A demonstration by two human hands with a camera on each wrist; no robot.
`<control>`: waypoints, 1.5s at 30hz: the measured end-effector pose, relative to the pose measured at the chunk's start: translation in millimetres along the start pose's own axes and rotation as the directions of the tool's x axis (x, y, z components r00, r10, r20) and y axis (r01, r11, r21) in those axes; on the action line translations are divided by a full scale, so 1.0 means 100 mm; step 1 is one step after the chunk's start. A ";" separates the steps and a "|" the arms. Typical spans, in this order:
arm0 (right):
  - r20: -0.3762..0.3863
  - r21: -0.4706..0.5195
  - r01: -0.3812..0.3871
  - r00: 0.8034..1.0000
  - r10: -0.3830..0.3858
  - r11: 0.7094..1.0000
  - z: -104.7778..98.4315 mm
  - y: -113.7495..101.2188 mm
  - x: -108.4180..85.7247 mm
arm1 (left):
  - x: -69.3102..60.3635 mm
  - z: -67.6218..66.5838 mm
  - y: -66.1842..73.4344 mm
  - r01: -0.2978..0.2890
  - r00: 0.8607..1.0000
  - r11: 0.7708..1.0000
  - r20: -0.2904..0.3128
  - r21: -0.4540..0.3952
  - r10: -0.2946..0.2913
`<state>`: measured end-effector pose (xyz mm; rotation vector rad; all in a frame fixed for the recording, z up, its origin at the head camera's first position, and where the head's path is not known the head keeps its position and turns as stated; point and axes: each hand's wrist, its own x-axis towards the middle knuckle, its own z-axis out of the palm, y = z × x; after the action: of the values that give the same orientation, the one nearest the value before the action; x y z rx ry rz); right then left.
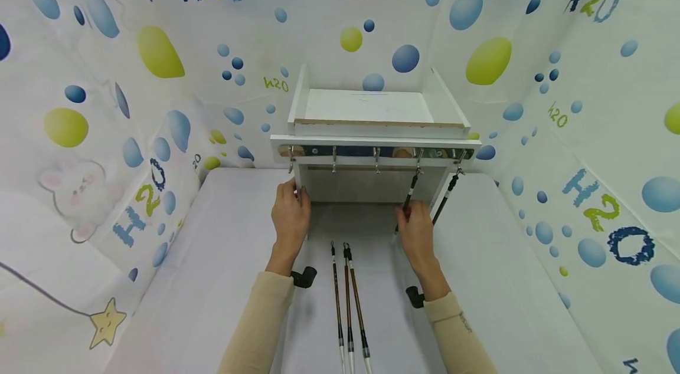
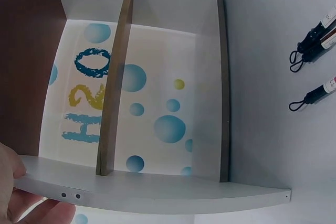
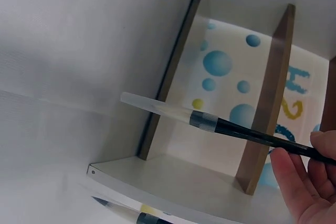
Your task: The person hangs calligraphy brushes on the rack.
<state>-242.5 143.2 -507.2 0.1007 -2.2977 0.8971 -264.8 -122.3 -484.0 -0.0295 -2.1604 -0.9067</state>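
A white wooden shelf (image 1: 372, 130) stands at the back of the table, with a shiny rail of several hooks (image 1: 376, 153) on its front. My left hand (image 1: 289, 215) grips the shelf's left side panel (image 2: 157, 196), thumb inside and fingers outside. Between thumb and fingers my right hand (image 1: 417, 232) pinches the dark handle of a paintbrush (image 3: 241, 130), whose loop hangs at a hook. A clear cap covers its pale bristles. Farther right hangs a second paintbrush (image 1: 447, 197); its dark bristle tip shows uncapped in the right wrist view.
Three brown-handled paintbrushes (image 1: 349, 297) lie on the white table (image 1: 239, 232), loops toward the shelf. Behind and on both sides hangs a white sheet (image 1: 319, 8) printed with blue and green dots. Crossbars (image 3: 273, 103) span the shelf's inside.
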 end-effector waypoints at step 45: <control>0.208 0.034 -0.080 0.976 0.071 0.996 -0.32 -0.42 -0.44 | 0.00 -0.01 0.01 -0.001 1.000 1.000 0.010 -0.009 0.001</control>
<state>-178.1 124.0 -491.8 0.1313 -2.4891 1.0162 -263.5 -122.1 -483.0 -0.0397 -2.1657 -0.9181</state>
